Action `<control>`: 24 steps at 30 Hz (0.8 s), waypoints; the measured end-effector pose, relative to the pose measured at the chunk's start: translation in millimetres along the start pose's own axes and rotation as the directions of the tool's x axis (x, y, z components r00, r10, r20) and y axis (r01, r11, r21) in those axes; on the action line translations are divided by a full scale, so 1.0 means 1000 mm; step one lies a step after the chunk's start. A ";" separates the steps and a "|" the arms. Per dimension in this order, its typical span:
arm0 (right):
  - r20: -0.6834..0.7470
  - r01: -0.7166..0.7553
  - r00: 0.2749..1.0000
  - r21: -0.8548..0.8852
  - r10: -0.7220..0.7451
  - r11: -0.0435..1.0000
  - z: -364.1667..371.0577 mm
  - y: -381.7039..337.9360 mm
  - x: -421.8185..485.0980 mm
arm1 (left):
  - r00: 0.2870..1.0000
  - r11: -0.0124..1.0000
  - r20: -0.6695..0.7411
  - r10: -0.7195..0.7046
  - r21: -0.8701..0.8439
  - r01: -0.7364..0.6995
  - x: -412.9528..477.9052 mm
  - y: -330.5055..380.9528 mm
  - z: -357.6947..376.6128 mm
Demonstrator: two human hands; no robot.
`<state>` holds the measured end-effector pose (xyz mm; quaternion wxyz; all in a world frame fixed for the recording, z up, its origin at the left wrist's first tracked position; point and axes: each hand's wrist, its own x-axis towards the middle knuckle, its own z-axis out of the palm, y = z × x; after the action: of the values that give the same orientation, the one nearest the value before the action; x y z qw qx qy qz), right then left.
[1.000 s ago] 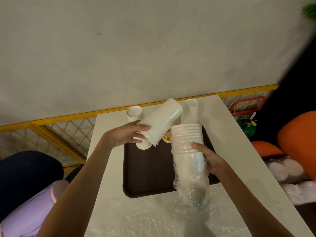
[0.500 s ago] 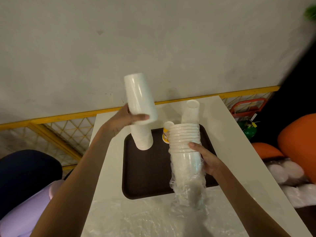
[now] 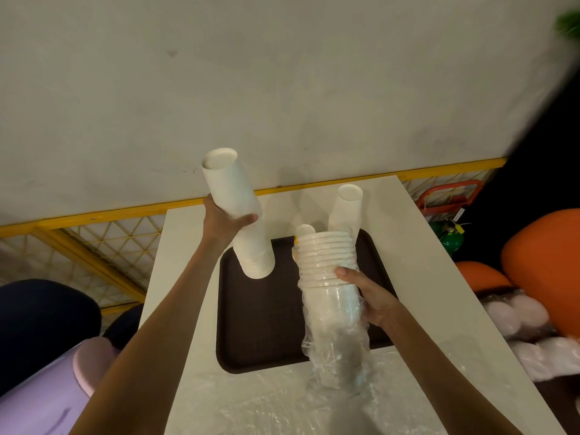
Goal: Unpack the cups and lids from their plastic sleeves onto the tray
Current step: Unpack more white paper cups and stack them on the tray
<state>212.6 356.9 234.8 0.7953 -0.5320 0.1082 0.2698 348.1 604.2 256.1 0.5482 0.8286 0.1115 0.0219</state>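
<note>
**Two hands, two stacks over the tray**

Here we are above the dark brown tray (image 3: 260, 324), set on a white worktop (image 3: 417, 277). The left hand (image 3: 227, 221) is up high, fingers clamped round a leaning tower of cups (image 3: 233, 196), bases up. The thumb crosses the front and the other fingers wrap behind. The tower tilts away to the left, and its foot sits at the tray's far left corner. Whether the gripped cups are fully seated on those beneath, I cannot tell.

Over to the right hand (image 3: 367, 296): fingers curled tight round the sleeved stack (image 3: 326, 255), thumb pressed just under the bared rims. This stack is mouth up, held above the tray's right side. Its plastic sleeve (image 3: 335, 340) is bunched round the lower half and trails down towards the near worktop.

Behind it, at the tray's far right, a second upturned stack (image 3: 345, 208) stands upright. Between the stacks, a small cup (image 3: 303, 232) with a flash of yellow print peeks out, mostly hidden.

Loose film (image 3: 266, 403) lies crumpled across the near end of the worktop. Off to the right, orange shapes (image 3: 543, 255) sit beside pale round things (image 3: 518, 315) wrapped in plastic; what they are, I cannot tell. A yellow mesh rail (image 3: 94, 246) runs along the far left, and a lilac object (image 3: 47, 397) fills the near left corner.
</note>
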 end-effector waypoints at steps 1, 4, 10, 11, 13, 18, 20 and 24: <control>0.001 -0.001 1.000 -0.001 0.001 1.000 0.000 0.000 0.000 | 0.998 0.998 0.034 -0.055 0.022 0.054 -0.003 -0.006 0.001; 0.009 -0.001 1.000 -0.001 0.001 1.000 0.000 0.001 0.001 | 0.966 0.971 0.136 -0.220 0.130 0.203 -0.023 -0.022 0.005; 0.029 -0.002 1.000 -0.024 0.003 1.000 0.004 0.004 0.003 | 0.789 0.800 0.271 -0.551 0.440 0.407 -0.044 -0.045 0.003; 0.034 -0.007 0.999 -0.034 0.008 0.999 0.005 0.005 0.003 | 0.773 0.795 0.304 -0.556 0.465 0.389 -0.046 -0.044 0.003; 0.045 -0.013 0.999 -0.065 0.015 0.998 0.006 0.006 0.003 | 0.775 0.851 0.391 -0.496 0.396 0.345 -0.049 -0.038 0.004; 0.092 -0.005 0.996 -0.112 0.016 0.994 0.010 0.003 -0.004 | 0.769 0.972 0.600 -0.222 0.073 0.224 -0.062 0.010 0.012; 0.109 -0.002 0.994 -0.137 0.018 0.991 0.011 0.001 -0.006 | 0.724 0.985 0.671 -0.160 0.066 0.157 -0.064 0.025 0.016; 0.133 0.009 0.991 -0.148 0.011 0.989 0.009 -0.001 -0.011 | 0.609 0.993 0.784 -0.122 0.095 0.076 -0.073 0.048 0.021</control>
<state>203.1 361.3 244.2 0.7589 -0.5704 0.0348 0.3122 287.9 552.1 298.4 0.5203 0.7605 -0.0941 -0.3769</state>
